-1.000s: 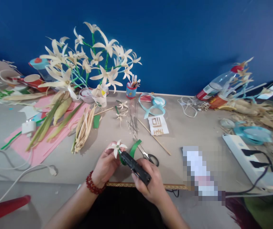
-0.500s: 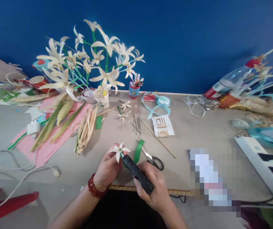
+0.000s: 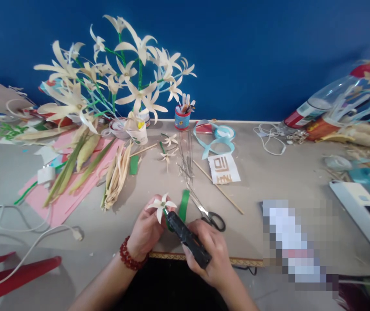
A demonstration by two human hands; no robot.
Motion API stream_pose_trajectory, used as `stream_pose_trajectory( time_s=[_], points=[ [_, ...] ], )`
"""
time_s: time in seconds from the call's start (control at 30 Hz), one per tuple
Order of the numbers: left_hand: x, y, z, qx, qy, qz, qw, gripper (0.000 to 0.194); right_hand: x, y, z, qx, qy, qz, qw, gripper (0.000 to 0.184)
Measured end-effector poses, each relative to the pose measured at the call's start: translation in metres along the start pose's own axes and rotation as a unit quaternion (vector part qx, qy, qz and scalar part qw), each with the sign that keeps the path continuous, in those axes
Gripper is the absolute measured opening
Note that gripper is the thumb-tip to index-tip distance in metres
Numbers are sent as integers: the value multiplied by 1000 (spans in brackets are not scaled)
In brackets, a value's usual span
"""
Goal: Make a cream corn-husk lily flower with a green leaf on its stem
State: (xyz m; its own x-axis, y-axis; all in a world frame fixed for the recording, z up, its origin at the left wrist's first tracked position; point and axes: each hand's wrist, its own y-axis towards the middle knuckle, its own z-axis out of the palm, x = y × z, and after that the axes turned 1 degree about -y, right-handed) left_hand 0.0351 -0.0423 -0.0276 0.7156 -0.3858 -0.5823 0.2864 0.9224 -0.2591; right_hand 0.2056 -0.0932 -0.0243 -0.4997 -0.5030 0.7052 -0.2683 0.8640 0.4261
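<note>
My left hand [image 3: 149, 226], with a dark red bead bracelet on the wrist, is closed around the underside of a small cream husk flower [image 3: 160, 207]. Its narrow petals spread open towards me. In my right hand [image 3: 212, 246] is a black glue gun [image 3: 189, 237], gripped around its body. The gun's metal nozzle points at the flower's centre and appears to touch it. A strip of green paper [image 3: 184, 206] lies just beyond the gun, beside black-handled scissors [image 3: 213, 219]. What lies under the flower is hidden by my left fingers.
Tall husk flowers [image 3: 137, 95] stand at the back left. Dried husks [image 3: 118, 179] lie on pink paper [image 3: 64, 207]. Thin wires [image 3: 185, 155], a wooden stick [image 3: 226, 196] and blue ribbon [image 3: 219, 147] lie ahead. White cables [image 3: 36, 242] cross the left side; a bottle [image 3: 317, 106] leans back right.
The view has shifted slightly, so background things sit a little differently. Both hands, the flower and the glue gun keep nearly the same position.
</note>
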Motion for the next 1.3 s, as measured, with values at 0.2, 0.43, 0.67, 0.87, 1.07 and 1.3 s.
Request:
stream_pose_trajectory(
  time_s=[0.2, 0.43, 0.67, 0.87, 1.07, 1.3],
  points=[
    [0, 0, 1, -8, 11, 9, 1000, 28, 0, 1, -1, 10, 4, 9, 1000, 14],
    [2, 0, -2, -6, -9, 3, 1000, 27, 0, 4, -2, 8, 4, 4, 1000, 10],
    [1, 0, -1, -4, -17, -1, 1000, 27, 1, 3, -1, 12, 3, 8, 1000, 9],
    [1, 0, -1, -5, -9, -1, 1000, 27, 1, 3, -1, 12, -13, 9, 1000, 10],
    [0, -1, -1, -9, -9, -2, 1000, 27, 0, 2, -1, 5, 4, 15, 1000, 10],
    [0, 0, 0, -15, 1, -4, 1000, 26, 0, 2, 0, 6, -1, 19, 1000, 9]
  ],
)
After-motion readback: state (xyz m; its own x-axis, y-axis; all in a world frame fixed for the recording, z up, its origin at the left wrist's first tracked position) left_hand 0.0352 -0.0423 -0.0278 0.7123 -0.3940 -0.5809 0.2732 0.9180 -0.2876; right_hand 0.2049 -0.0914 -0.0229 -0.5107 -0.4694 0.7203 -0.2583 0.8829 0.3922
